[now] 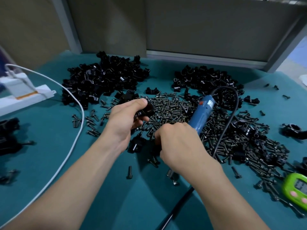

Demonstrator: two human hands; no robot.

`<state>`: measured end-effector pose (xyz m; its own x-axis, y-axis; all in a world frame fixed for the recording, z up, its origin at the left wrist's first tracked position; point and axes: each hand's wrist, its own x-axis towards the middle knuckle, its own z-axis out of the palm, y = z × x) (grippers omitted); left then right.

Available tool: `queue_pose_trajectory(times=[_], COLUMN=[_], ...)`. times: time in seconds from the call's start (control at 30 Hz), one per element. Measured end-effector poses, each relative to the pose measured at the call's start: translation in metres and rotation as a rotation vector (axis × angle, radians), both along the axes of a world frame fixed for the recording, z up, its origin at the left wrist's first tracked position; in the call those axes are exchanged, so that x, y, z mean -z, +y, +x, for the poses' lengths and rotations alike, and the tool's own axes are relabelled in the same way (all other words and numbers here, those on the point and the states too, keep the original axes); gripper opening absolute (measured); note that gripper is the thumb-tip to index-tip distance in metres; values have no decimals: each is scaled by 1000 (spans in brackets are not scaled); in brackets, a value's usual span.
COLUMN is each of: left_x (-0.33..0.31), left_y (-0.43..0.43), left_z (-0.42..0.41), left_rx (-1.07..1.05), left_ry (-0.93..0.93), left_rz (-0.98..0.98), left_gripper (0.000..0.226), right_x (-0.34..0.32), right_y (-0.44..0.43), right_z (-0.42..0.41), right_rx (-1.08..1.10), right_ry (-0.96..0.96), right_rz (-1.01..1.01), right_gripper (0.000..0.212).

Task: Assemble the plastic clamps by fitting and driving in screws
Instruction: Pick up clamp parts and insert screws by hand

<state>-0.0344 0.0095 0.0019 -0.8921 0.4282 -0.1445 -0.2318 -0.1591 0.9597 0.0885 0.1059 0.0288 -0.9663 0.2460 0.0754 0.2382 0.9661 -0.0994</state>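
The left hand [126, 120] pinches a black plastic clamp [147, 110] between the thumb and curled fingers, just above the near edge of a heap of dark metal screws [167, 108]. The right hand [179, 145] is closed round the lower end of a blue cylindrical electric screwdriver [201, 113], which tilts away to the right. Its fingertips are hidden. A black power cord [232, 103] loops from the tool's top and passes under the right forearm. Behind the screws lie a left pile of black clamp parts [106, 80] and a right pile of black clamp parts [207, 78]. Everything rests on a teal table cover [116, 188]. A white cable [73, 143] and a white power strip [28, 97] sit far left, and a green plastic timer [297, 186] sits near right.
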Motion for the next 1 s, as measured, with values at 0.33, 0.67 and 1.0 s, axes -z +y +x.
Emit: queue_pose_trajectory(times=[0.33, 0.67, 1.0], left_x=[10, 12, 14], left_y=[5, 6, 4], left_z=[3, 12, 12], left_rx=[77, 142, 55], left_ry=[210, 476, 596], left_rz=[-100, -38, -120], left_gripper=[14, 34, 33], right_x=[-3, -4, 6], right_y=[46, 49, 51], right_z=[-3, -5, -8], right_rx=[242, 237, 222], right_ry=[485, 704, 660], right_rz=[-972, -1322, -1211], right_gripper=[24, 11, 11])
